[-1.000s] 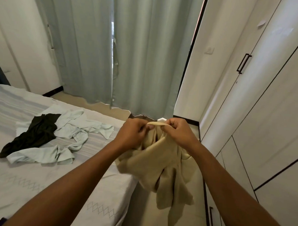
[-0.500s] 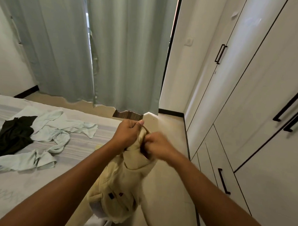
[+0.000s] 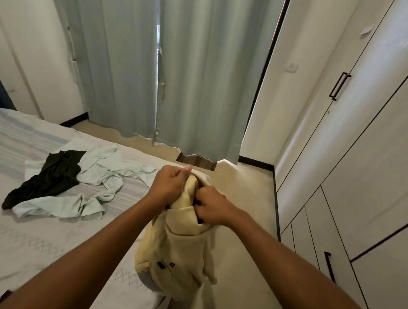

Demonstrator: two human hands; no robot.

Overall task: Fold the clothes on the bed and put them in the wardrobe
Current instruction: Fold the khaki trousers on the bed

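Observation:
A cream-yellow garment [image 3: 178, 253] hangs bunched over the bed's right corner. My left hand [image 3: 168, 184] grips its top edge, thumb up. My right hand [image 3: 211, 206] grips the cloth just below and to the right, fingers curled into a fold. On the bed [image 3: 33, 241] to the left lie a crumpled pale blue garment [image 3: 100, 171] and a black garment [image 3: 49, 174], partly overlapping. The white wardrobe [image 3: 360, 148] with black handles fills the right side, its doors closed.
Pale grey-green curtains [image 3: 189, 73] hang straight ahead. A narrow strip of beige floor [image 3: 247, 202] runs between the bed and the wardrobe. A dark wooden piece [image 3: 195, 162] shows under the curtain hem. A white wall [image 3: 28, 55] stands at the left.
The garment was held up by both hands close together at its top; now my right hand has dropped lower into a fold, and the cloth hangs nearer the bed corner.

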